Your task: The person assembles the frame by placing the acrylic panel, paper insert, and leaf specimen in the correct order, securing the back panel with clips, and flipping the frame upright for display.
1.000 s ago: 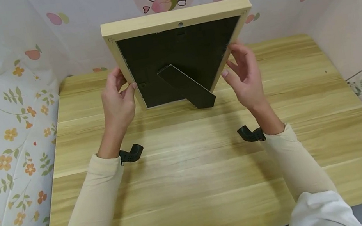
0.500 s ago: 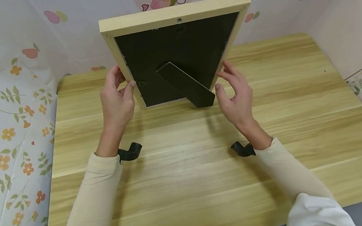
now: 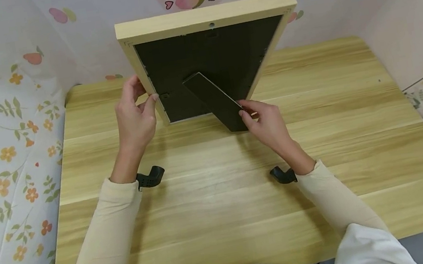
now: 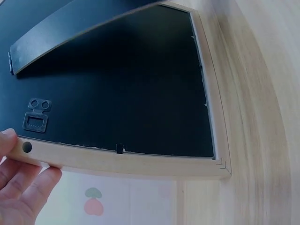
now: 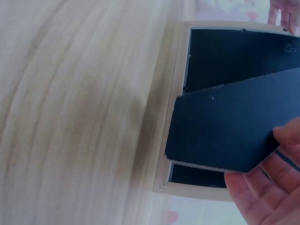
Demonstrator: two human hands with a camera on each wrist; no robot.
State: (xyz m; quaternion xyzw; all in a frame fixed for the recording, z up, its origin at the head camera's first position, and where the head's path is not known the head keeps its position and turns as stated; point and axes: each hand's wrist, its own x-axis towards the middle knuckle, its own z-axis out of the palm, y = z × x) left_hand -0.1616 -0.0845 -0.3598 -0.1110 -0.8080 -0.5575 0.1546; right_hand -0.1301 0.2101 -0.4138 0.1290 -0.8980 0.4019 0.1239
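A picture frame (image 3: 202, 19) of pale wood stands on the table with its black back board (image 3: 167, 60) facing me, its top leaning toward me. From the board a black easel leg (image 3: 215, 101) slants out to the lower right. My left hand (image 3: 135, 116) grips the frame's left side, thumb on the back edge and fingers round the outer side. With thumb and fingers my right hand (image 3: 268, 123) pinches the leg's right edge near its foot. A metal hanger (image 4: 36, 115) shows on the board in the left wrist view.
The wood-grain table (image 3: 217, 223) spreads around the frame. Behind it hangs a pale printed cloth (image 3: 97, 39), and a flowered cloth (image 3: 7, 182) lines the left side. A black wrist mount (image 3: 151, 177) sits at the left wrist, another black mount (image 3: 283, 175) at the right.
My right hand has left the frame's right side, moved down and left, and now pinches the easel leg. The leg's foot has shifted slightly toward me. My left hand keeps its grip.
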